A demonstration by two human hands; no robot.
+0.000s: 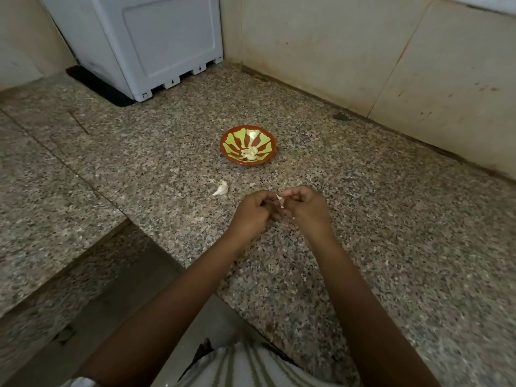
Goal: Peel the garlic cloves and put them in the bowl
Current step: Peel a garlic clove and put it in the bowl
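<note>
A garlic clove (280, 203), only a pale sliver of it showing, is pinched between the curled fingers of the left hand (252, 213) and right hand (305, 207) above the speckled worktop (377, 219). Just beyond the left hand lies a second clove (221, 189). Farther beyond both hands, a red-and-green bowl (232, 137) holds peeled cloves (249, 154).

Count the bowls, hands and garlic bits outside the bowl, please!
Bowl: 1
Hands: 2 (left hand, right hand)
Cloves outside the bowl: 2 (loose clove on the counter, held clove pinched by both hands)
Total: 5
The heap in the bowl is too small to count.
</note>
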